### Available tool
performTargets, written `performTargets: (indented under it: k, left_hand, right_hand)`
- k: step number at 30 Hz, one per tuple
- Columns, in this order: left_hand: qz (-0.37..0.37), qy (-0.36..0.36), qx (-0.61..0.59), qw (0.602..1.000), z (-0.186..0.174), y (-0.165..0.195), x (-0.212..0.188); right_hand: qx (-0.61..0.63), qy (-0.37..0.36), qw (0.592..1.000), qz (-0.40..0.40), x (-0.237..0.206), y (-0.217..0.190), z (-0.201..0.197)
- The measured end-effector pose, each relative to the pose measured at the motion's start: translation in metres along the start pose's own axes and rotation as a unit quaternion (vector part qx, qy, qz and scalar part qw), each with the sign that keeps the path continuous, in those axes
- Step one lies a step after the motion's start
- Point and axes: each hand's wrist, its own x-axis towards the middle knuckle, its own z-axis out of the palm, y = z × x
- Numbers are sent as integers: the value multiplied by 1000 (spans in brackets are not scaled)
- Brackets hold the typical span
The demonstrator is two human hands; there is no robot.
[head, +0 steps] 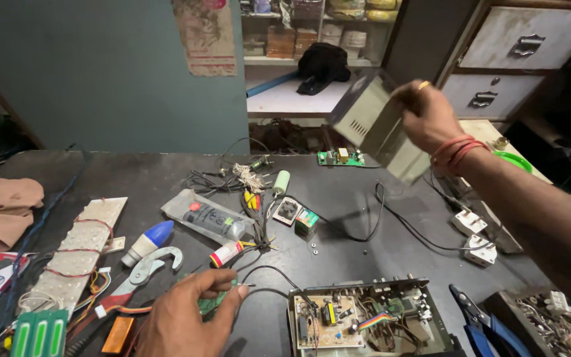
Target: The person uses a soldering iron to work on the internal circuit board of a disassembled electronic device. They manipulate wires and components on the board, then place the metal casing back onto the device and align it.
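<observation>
Fingers of the left hand [190, 311] pinch the end of a black wire [269, 272] low over the dark desk [160, 175], beside an opened circuit box [368, 320]; the right hand [427, 116] grips a blurred grey metal casing [371, 116] raised above the desk's far edge.

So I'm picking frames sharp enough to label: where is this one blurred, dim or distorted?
Head view: the right hand and the pale metal cover it lifts are motion-blurred; the left hand pinching the black wire is slightly soft; the open circuit chassis and bench are sharp, but the right edge falls into deep shadow; wide-angle bending shows at the borders.
</observation>
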Motion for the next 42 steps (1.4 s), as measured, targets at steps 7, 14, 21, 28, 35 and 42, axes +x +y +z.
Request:
performTargets:
  k: [7,14,21,28,35,42]
  left_hand:
    - [36,77,-99,992,3,15,-7]
    - [-121,-214,-408,879,40,68,-13]
    - [-188,-243,-573,759,54,68,-34]
    - [-167,-239,-598,747,65,55,-27]
    - [-145,-155,-585,783,39,50,-20]
    - [-46,17,-727,685,56,80,-26]
  right_hand:
    - [191,63,979,-36,-38,-75,-61]
    - [552,21,810,196,-168,-126,-49]
    - [756,-71,604,242,-255,-109,-10]
    - [762,-156,544,316,-283,-82,-42]
    - [526,-35,770,361,-291,-58,-46]
    - [736,-95,608,281,-296,-83,-30]
